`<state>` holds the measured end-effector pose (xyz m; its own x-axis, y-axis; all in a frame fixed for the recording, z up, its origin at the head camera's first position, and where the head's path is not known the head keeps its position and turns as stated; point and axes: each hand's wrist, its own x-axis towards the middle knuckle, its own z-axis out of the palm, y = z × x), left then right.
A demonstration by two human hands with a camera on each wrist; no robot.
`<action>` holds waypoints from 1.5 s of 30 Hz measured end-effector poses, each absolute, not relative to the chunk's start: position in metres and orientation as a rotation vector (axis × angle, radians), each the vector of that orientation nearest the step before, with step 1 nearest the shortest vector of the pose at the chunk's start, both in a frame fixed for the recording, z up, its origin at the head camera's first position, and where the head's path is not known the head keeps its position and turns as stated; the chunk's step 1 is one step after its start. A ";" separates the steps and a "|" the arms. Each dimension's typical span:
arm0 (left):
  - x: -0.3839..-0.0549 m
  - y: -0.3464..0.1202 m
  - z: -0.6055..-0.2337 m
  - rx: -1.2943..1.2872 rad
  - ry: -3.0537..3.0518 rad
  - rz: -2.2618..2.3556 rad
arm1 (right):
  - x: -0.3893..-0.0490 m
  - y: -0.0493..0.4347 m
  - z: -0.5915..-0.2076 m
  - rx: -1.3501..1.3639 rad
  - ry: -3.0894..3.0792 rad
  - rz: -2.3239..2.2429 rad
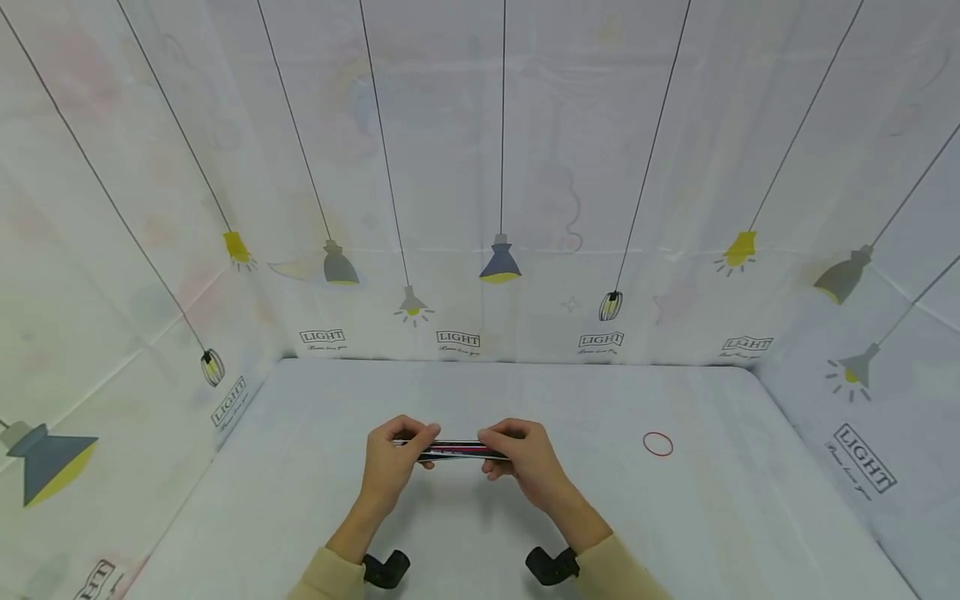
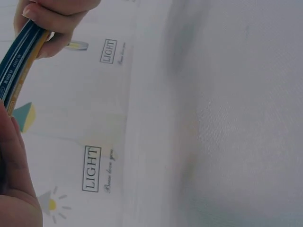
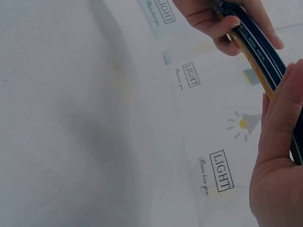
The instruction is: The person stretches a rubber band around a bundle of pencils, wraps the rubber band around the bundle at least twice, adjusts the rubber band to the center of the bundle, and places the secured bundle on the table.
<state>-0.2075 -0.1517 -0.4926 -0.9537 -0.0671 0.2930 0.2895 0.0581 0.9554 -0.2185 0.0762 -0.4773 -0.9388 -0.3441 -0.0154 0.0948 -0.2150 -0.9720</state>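
A bundle of pencils (image 1: 459, 451), dark blue with white lettering and a yellow-orange one along the edge in both wrist views, lies sideways between my two hands. My left hand (image 1: 390, 465) grips its left end, and my right hand (image 1: 534, 468) grips its right end, with the thumbs on the near side. The middle stretch of the pencils (image 2: 20, 64) shows between the hands; their ends are hidden by fingers. Both hands hold the bundle above the white table. In the right wrist view the pencils (image 3: 260, 49) lie closely side by side.
A thin red rubber band (image 1: 662, 455) lies on the white table (image 1: 712, 517), right of my hands. White walls (image 1: 450, 167) printed with hanging lamps and LIGHT labels enclose the table at the back and sides. Black wrist mounts (image 1: 386, 570) sit at the sleeve cuffs.
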 end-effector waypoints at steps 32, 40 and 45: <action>-0.206 -0.150 -0.485 -0.294 -2.136 -2.013 | -0.213 0.085 -0.477 -0.406 1.864 -2.182; -0.206 -0.152 -0.485 -0.281 -2.108 -2.069 | -0.211 0.087 -0.476 -0.513 1.896 -2.133; -0.206 -0.151 -0.484 -0.327 -2.102 -2.107 | -0.212 0.089 -0.475 -0.495 1.901 -2.165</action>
<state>-0.2060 -0.1513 -0.4841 -0.9654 0.0494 0.2561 0.2560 -0.0084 0.9666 -0.2115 0.0887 -0.4747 -0.9198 -0.3776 0.1070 -0.0573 -0.1404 -0.9884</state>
